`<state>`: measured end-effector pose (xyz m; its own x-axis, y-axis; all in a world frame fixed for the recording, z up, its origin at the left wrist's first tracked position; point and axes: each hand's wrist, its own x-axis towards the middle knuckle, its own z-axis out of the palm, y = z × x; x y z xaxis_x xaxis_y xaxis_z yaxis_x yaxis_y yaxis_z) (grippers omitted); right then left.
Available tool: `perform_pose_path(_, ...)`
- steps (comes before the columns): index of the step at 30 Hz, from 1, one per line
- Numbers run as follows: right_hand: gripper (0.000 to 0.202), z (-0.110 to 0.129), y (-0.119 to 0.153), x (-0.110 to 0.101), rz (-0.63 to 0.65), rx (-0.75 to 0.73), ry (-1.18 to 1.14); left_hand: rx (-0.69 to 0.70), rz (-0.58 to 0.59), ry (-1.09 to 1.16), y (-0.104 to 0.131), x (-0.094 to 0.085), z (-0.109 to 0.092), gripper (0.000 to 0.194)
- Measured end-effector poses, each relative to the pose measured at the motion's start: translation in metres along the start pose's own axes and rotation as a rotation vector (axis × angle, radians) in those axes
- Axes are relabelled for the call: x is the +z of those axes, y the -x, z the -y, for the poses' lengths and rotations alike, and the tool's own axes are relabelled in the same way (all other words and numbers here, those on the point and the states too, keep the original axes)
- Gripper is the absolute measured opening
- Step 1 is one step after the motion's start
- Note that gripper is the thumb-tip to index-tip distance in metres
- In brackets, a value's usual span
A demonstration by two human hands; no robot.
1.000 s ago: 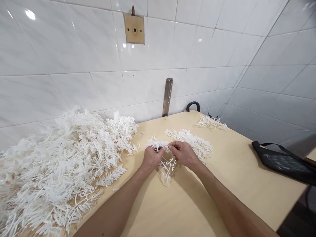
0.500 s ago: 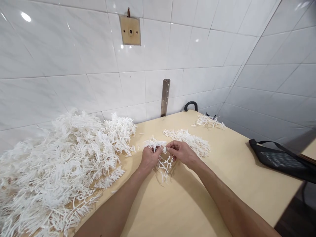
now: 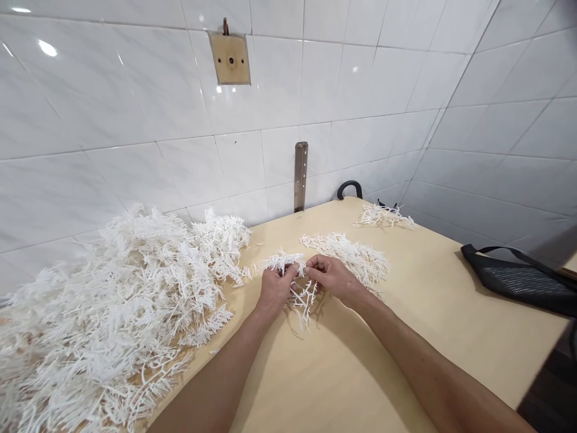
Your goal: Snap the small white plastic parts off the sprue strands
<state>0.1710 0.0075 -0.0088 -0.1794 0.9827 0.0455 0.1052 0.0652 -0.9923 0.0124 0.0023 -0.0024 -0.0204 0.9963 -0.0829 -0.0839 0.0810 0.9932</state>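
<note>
Between my two hands, above the table's middle, is a white plastic branch sprig (image 3: 305, 300) with thin forked stems hanging down. My left hand (image 3: 276, 290) is closed around feathery white pieces (image 3: 282, 260) that stick out over its fingers. Thumb and fingers of my right hand (image 3: 331, 278) pinch the sprig's upper right end, close to the left fingertips. The exact spot where the fingers meet the stems is partly hidden. Just behind my right hand lies a small pile of white sprigs (image 3: 351, 255).
A large heap of white feathery sprigs (image 3: 135, 300) covers the left of the tan table (image 3: 451, 288). Bare-looking stems (image 3: 385, 215) lie at the far right corner. A black mesh bag (image 3: 518, 273) rests at the right edge. Behind, a black curved handle (image 3: 349, 186) and a metal bracket (image 3: 300, 177) stand near the tiled wall.
The view has shifted slightly. Both hands keep their hold on the sprig at nearly the same place, with only small finger movement.
</note>
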Motion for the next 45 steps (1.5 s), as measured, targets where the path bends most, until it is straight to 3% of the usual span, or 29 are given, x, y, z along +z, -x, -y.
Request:
perform_pose_path(15, 0.031, 0.007, 0.002, 0.002, 0.009, -0.011, -0.06, -0.028, -0.02, 0.021, -0.003, -0.001, -0.001, 0.032)
perform_pose_path(24, 0.02, 0.011, 0.003, 0.006, -0.247, -0.054, 0.142, -0.017, -0.048, 0.029, -0.006, 0.0, 0.003, 0.031)
perform_pose_path(28, 0.02, 0.017, 0.008, 0.011, -0.24, -0.138, 0.21, 0.034, -0.121, -0.005, -0.008, 0.0, 0.006, 0.032)
perform_pose_path(45, 0.021, 0.013, 0.005, 0.018, -0.264, 0.004, 0.152, -0.02, -0.041, 0.065, 0.001, 0.002, -0.003, 0.031)
